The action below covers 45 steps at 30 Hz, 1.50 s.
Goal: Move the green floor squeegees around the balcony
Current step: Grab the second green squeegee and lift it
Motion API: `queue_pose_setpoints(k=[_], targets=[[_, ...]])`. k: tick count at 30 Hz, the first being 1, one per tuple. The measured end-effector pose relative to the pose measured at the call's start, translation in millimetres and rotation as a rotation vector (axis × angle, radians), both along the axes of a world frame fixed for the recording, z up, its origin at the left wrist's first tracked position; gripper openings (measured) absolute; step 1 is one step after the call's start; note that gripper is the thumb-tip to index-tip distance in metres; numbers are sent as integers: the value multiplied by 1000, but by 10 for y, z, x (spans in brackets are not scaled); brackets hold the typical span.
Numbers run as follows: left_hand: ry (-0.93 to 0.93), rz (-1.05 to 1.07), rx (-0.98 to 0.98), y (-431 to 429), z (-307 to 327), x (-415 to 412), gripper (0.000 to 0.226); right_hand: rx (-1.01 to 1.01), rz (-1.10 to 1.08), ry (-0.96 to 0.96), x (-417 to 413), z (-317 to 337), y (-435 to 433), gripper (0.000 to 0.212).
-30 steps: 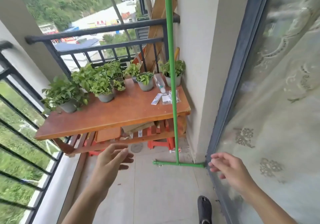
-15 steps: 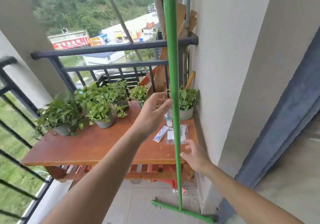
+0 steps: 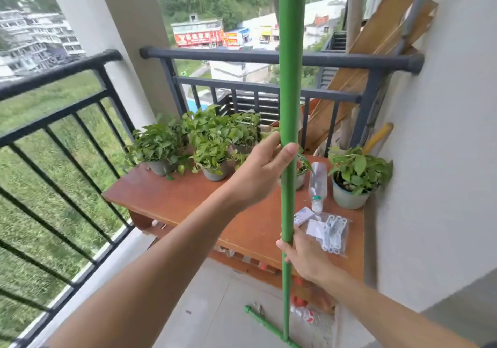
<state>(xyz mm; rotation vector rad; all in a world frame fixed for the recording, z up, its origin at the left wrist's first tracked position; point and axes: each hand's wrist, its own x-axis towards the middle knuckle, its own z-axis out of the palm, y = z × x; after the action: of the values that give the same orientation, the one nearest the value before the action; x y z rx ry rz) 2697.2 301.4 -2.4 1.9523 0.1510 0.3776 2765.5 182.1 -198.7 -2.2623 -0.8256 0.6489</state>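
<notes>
I see a green squeegee (image 3: 287, 105) with a long straight pole, upright in front of the wooden table (image 3: 172, 199), its head on the floor, my left hand (image 3: 262, 170) closed around the pole high, my right hand (image 3: 306, 256) gripping it lower.

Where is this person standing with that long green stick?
Most likely on a high apartment balcony. A dark metal railing runs round the edge, buildings and fields lie far below it, and potted plants sit on a wooden table in the corner.
</notes>
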Motion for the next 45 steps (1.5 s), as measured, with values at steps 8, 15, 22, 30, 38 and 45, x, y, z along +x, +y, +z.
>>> queue_pose_setpoints(k=[8, 15, 22, 30, 38, 45], targets=[[-76, 169, -12, 887, 177, -218, 24, 82, 137, -10, -124, 222, 1053, 19], [-153, 244, 35, 2010, 296, -490, 27, 120, 199, -45, -394, 399, 2283, 22], [-92, 406, -25, 3159, 307, -851, 29, 123, 253, -38, -732, 389, 3488, 16], [-73, 524, -24, 4099, 326, -988, 24, 142, 334, 12, -777, 343, 4602, 17], [28, 667, -48, 5052, 165, -911, 16, 145, 397, 125, -748, 134, 5701, 9], [52, 837, -42, 5796, 201, -1053, 11, 149, 511, 132, -872, 159, 6607, 10]])
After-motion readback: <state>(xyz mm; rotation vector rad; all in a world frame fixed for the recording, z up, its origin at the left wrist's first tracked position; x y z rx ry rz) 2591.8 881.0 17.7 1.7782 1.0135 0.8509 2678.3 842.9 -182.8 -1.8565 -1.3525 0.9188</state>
